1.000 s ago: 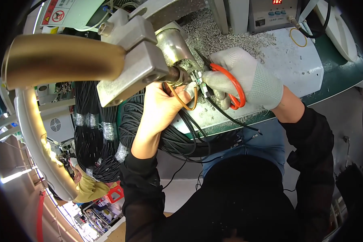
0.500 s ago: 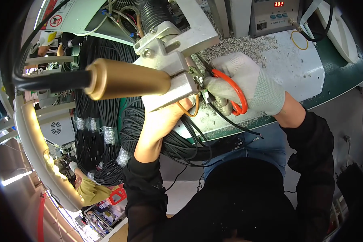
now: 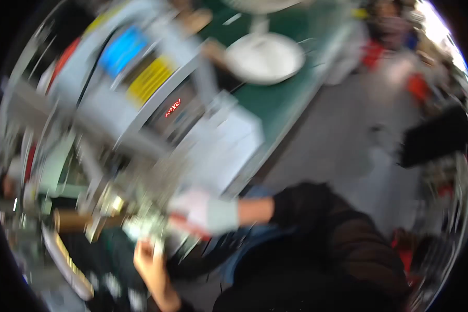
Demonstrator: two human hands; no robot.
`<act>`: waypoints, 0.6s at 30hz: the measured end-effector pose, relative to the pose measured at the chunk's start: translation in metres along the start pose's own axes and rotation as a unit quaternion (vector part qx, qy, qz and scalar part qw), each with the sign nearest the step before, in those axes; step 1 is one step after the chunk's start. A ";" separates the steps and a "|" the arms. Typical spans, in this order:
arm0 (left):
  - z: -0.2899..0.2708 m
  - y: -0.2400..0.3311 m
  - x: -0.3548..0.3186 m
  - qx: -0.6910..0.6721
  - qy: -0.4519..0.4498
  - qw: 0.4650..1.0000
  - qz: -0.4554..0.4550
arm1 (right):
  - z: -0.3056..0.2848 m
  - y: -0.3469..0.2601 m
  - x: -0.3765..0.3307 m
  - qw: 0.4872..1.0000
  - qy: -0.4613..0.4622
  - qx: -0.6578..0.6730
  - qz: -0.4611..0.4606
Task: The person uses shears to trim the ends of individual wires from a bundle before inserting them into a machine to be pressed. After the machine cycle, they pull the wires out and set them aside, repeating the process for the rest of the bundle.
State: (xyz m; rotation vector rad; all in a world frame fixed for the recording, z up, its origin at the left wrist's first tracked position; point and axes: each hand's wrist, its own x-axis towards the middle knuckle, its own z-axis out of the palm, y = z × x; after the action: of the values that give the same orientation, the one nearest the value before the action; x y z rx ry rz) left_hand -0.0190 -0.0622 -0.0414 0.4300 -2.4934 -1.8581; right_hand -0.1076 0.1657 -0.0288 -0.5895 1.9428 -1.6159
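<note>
The whole view is smeared by motion. My right hand point(image 3: 196, 210), in a pale glove, is closed round red-handled scissors point(image 3: 190, 227); their blades cannot be made out. To its lower left is my bare left hand point(image 3: 153, 268), its fingers bent together at a pale blurred spot. What they pinch is too smeared to name. Both hands are close together at the edge of the work area, right of a gold-brown cylindrical handle point(image 3: 73, 221) in a metal clamp point(image 3: 109, 203).
A grey control box point(image 3: 174, 112) with red digits stands beyond the hands, beside a white sheet point(image 3: 218, 143). A round white base point(image 3: 265, 58) rests on the green table point(image 3: 291, 78). Dark cable bundles point(image 3: 83, 255) lie at lower left. Grey floor point(image 3: 327, 125) stretches to the right.
The view has swung to the right, so the hands and clamped handle now appear lower left. More table and floor show. The scissors stay in my right hand.
</note>
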 end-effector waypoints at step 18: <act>0.046 0.040 -0.072 0.081 -0.154 0.980 0.096 | 0.046 -0.001 -0.091 0.946 0.149 -0.207 -0.199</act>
State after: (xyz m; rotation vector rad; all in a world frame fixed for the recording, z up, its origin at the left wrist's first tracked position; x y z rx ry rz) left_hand 0.0338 0.0069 -0.0063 -0.1085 -2.7728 -1.7723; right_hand -0.0086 0.1899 -0.0228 -1.0072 2.5511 -1.6018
